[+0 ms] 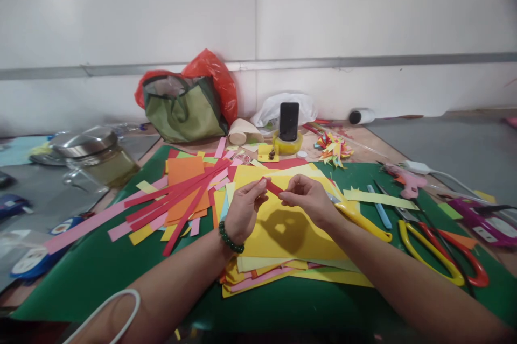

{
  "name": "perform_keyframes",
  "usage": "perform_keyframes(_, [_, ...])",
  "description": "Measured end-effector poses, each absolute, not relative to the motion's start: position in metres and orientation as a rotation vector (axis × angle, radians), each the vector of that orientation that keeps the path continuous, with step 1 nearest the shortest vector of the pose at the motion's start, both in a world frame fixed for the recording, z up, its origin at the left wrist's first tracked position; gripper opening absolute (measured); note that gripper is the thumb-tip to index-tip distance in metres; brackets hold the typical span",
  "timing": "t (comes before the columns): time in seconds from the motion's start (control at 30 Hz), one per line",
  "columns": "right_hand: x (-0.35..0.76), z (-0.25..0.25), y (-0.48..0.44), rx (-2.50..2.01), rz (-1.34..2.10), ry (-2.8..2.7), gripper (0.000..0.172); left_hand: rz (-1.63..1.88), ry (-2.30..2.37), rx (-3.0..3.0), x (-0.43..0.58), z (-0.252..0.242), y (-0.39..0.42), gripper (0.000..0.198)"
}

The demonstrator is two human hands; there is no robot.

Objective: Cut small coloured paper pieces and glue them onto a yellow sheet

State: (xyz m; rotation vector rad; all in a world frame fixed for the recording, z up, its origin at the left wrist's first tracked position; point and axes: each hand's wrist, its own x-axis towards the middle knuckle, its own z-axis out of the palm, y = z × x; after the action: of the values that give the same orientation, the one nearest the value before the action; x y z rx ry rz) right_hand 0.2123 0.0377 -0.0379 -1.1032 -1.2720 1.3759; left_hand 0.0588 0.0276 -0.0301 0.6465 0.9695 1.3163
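Note:
A short red paper strip (274, 188) is stretched between my two hands above a stack of yellow paper (291, 236). My left hand (247, 205), with a green bead bracelet at the wrist, pinches the strip's left end. At the other end, the thumb and fingers of my right hand (307, 197) close on the strip. Left of my hands lie long red paper strips (177, 193), pink strips (91, 225) and orange sheets (186, 172). A yellow-handled cutter (361, 220) rests just right of my right hand, its front partly hidden.
Scissors with red and yellow handles (432, 250), a pink glue gun (410, 182) and a light-blue stick (379, 206) lie on the right of the green mat (133, 274). A phone (289, 121) stands on yellow tape (293, 145) behind. A glass jar (100, 158) stands left.

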Motion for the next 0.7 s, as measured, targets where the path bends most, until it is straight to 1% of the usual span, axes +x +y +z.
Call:
perform_keyframes(0.13, [0.212, -0.039, 0.037, -1.076, 1.283, -1.349, 0.041, 1.344, 0.941, 0.584, 0.060, -0.033, 0.028, 0.034])
perform_keyframes(0.27, [0.217, -0.040, 0.041, -1.099, 1.148, -1.470, 0.036, 1.305, 0.983, 0.708, 0.055, -0.039, 0.034, 0.034])
perform_keyframes(0.37, [0.225, -0.038, 0.044, -1.152, 1.007, -1.652, 0.027, 1.211, 1.134, 1.023, 0.047, -0.040, 0.042, 0.036])
perform_keyframes(0.47, [0.232, -0.034, 0.043, -1.160, 0.895, -1.913, 0.015, 1.207, 1.201, 1.564, 0.040, -0.036, 0.047, 0.048])
perform_keyframes(0.5, [0.233, -0.032, 0.042, -1.148, 0.872, -2.003, 0.013, 1.176, 1.177, 1.741, 0.038, -0.035, 0.047, 0.048])
perform_keyframes(0.53, [0.234, -0.031, 0.041, -1.130, 0.852, -2.089, 0.012, 1.095, 1.145, 1.887, 0.038, -0.034, 0.047, 0.042])
perform_keyframes(0.6, [0.234, -0.030, 0.038, -1.100, 0.808, -2.231, 0.015, 0.818, 1.092, 2.048, 0.037, -0.034, 0.045, 0.019])
perform_keyframes(0.63, [0.233, -0.031, 0.037, -1.097, 0.780, -2.277, 0.017, 0.677, 1.074, 2.068, 0.038, -0.035, 0.043, 0.013])
perform_keyframes(0.7, [0.230, -0.033, 0.037, -1.102, 0.736, -2.317, 0.021, 0.499, 1.041, 2.045, 0.038, -0.036, 0.041, 0.019])
